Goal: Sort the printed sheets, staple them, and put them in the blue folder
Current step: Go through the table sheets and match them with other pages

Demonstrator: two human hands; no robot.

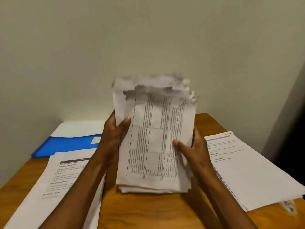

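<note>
While I hold the stack (153, 138) upright over the middle of the bench (148, 210), its bottom edge rests on or just above the wood; I cannot tell which. My left hand (113, 134) grips the stack's left edge, thumb (124, 124) laid across the front sheet and fingers curled out of sight behind. My right hand (193, 149) grips the right edge lower down, thumb (180, 145) pressed on the front and fingers hidden behind the paper. The front sheet shows a printed table with ruled columns running up and down the page. At the top, the sheets sit uneven and blurred, and the upper right corner is ragged and curled.

Left of the stack, a pile of printed sheets (54, 182) lies flat on the bench, reaching the near edge of the view, and my left forearm crosses over its right side. Beyond that pile, at the far left, lies the blue folder (69, 144), with a small pale label (96, 140) near its right end and a plain white sheet (79, 128) showing behind it against the wall (148, 38). The left pile's far edge overlaps the folder's near edge. Right of the stack, a second thick pile (250, 171) of printed sheets lies flat at an angle, and its near corner overhangs something small and blurred that I cannot make out.
</note>
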